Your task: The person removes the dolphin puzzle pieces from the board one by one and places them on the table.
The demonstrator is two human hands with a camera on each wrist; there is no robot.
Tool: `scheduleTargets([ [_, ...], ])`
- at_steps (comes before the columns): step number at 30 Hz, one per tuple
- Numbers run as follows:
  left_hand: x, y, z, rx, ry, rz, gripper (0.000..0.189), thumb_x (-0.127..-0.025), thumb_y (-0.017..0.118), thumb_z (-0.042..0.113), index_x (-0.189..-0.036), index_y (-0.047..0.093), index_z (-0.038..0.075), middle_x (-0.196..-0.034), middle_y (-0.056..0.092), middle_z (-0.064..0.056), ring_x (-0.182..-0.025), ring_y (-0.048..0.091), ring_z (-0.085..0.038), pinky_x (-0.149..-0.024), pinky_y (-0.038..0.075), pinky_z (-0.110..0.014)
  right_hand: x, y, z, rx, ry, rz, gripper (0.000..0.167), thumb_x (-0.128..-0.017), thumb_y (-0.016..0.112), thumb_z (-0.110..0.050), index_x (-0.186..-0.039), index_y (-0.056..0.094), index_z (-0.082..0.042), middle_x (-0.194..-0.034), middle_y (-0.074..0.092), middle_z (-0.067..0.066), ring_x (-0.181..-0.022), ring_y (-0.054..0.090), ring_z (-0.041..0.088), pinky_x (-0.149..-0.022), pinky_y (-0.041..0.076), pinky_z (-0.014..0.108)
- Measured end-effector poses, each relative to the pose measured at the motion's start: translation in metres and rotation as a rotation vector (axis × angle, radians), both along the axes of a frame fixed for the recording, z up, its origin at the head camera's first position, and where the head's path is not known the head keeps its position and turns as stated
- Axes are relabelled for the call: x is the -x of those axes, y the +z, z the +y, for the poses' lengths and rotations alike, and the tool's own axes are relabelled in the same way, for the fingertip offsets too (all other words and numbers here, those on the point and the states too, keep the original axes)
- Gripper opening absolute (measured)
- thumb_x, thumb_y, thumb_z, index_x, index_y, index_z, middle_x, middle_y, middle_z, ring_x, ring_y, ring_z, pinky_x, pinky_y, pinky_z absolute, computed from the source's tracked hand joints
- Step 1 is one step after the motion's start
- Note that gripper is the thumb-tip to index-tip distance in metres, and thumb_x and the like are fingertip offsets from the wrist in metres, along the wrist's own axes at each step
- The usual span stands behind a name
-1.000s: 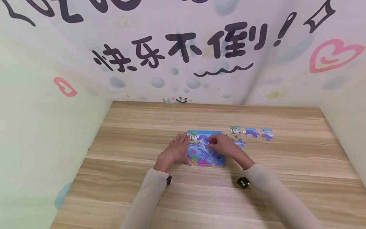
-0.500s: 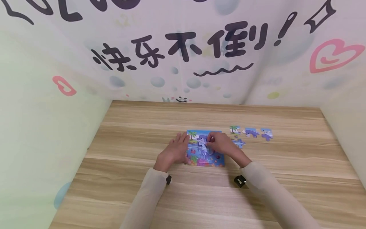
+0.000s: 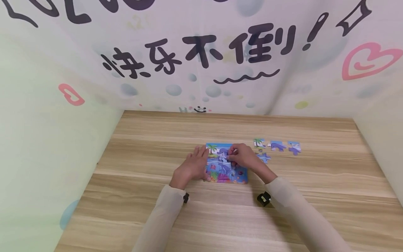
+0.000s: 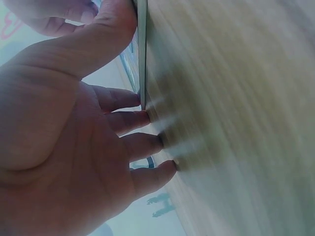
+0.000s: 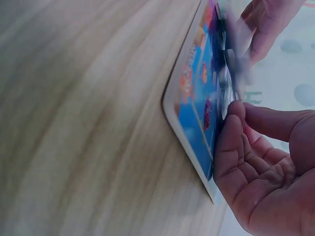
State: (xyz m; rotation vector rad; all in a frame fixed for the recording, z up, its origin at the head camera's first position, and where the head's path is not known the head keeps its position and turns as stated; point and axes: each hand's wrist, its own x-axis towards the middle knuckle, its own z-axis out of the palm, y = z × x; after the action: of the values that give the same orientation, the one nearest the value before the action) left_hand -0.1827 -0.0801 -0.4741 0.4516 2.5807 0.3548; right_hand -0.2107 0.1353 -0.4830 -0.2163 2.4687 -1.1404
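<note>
A jigsaw puzzle board (image 3: 217,144) with a dolphin, palm tree and sea-floor picture lies flat on the table. My left hand (image 3: 194,165) rests along its left edge, fingers extended; in the left wrist view its thumb (image 4: 115,29) touches the board's side and several fingertips reach the tabletop. Over the board's right half, my right hand (image 3: 245,157) pinches a puzzle piece (image 5: 237,69) between thumb and forefinger. That piece is blurred and looks tilted above the board in the right wrist view; its picture cannot be made out.
Several loose puzzle pieces lie right of the board: a palm tree piece (image 3: 258,142), a dolphin piece (image 3: 277,146), a piece with a purple fin (image 3: 294,147) and a blue piece (image 3: 264,158) near my right wrist. A printed cloth wall (image 3: 163,94) stands behind the wooden table (image 3: 151,140).
My right hand has shifted slightly left and up over the board, and more of the lower-right picture shows. The left hand and the loose pieces have stayed put.
</note>
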Motion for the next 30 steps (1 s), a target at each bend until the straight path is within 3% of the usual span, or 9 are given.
scheduleTargets([
  [12,0.002,0.001,-0.002,-0.009,-0.028,-0.038,0.108,-0.084,0.078,0.041,-0.159,0.009,0.006,-0.167,-0.001,-0.013,-0.154,-0.002,-0.035,-0.122,0.012,-0.054,0.000,-0.001,0.001,0.009,0.001,-0.016,0.008,-0.095,0.065,-0.011,-0.094,0.065,-0.002,-0.074,0.066,0.007,-0.060,0.059,0.015,-0.056,0.053,0.026],
  [21,-0.001,-0.001,0.014,0.101,-0.009,0.017,0.104,-0.091,0.058,0.063,-0.158,0.011,0.000,-0.166,0.001,-0.019,-0.152,0.001,-0.042,-0.119,0.017,-0.061,0.001,-0.004,0.002,0.017,0.002,-0.013,0.008,-0.095,0.064,-0.009,-0.094,0.065,-0.002,-0.073,0.066,0.007,-0.059,0.059,0.014,-0.054,0.052,0.025],
  [25,-0.003,-0.002,0.020,0.159,0.010,0.029,0.103,-0.091,0.057,0.064,-0.158,0.012,0.000,-0.166,0.001,-0.020,-0.152,0.001,-0.043,-0.119,0.017,-0.060,0.001,-0.004,0.002,0.027,-0.001,-0.018,0.008,-0.095,0.064,-0.010,-0.094,0.065,-0.002,-0.072,0.066,0.008,-0.059,0.060,0.015,-0.055,0.053,0.026],
  [30,-0.003,0.000,0.022,0.152,0.015,0.020,0.103,-0.090,0.059,0.062,-0.158,0.013,0.000,-0.166,0.001,-0.020,-0.151,0.001,-0.043,-0.119,0.017,-0.061,0.003,-0.004,0.003,0.044,-0.015,-0.024,0.008,-0.094,0.066,-0.009,-0.091,0.066,-0.002,-0.068,0.066,0.006,-0.056,0.060,0.015,-0.054,0.053,0.027],
])
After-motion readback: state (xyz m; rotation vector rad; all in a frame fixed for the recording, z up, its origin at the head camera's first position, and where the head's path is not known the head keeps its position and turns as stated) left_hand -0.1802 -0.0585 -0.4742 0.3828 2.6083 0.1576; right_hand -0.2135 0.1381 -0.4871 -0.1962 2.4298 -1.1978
